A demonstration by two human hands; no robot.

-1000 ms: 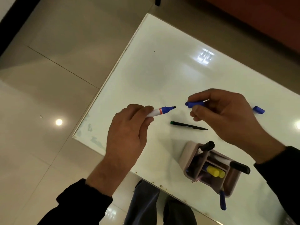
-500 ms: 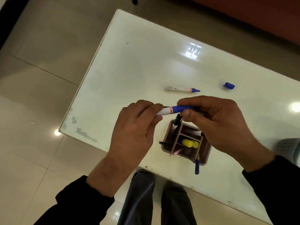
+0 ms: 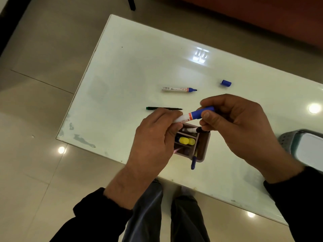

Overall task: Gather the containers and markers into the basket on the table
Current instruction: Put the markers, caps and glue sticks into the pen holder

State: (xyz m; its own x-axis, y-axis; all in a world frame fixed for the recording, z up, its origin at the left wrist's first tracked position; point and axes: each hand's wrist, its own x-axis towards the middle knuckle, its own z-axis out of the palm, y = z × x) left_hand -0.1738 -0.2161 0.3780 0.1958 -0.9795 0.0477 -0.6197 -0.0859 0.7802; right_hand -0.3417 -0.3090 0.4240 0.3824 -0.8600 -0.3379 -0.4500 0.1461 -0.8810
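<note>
Left hand (image 3: 153,137) grips white marker (image 3: 185,117) barrel, right hand (image 3: 232,119) pinches its blue cap (image 3: 202,112), above pen organizer (image 3: 202,147) on table (image 3: 139,67).

Loose cap (image 3: 225,83) right of marker (image 3: 179,89)

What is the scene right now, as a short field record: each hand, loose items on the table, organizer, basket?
left hand: grips the white barrel of the held marker
right hand: pinches the fitted cap on that marker
loose on table: uncapped marker; loose cap apart to its right; thin pen
organizer: near the front edge, partly hidden by the hands; holds yellow items and pens
basket: right edge of view, cut off by the frame
</note>
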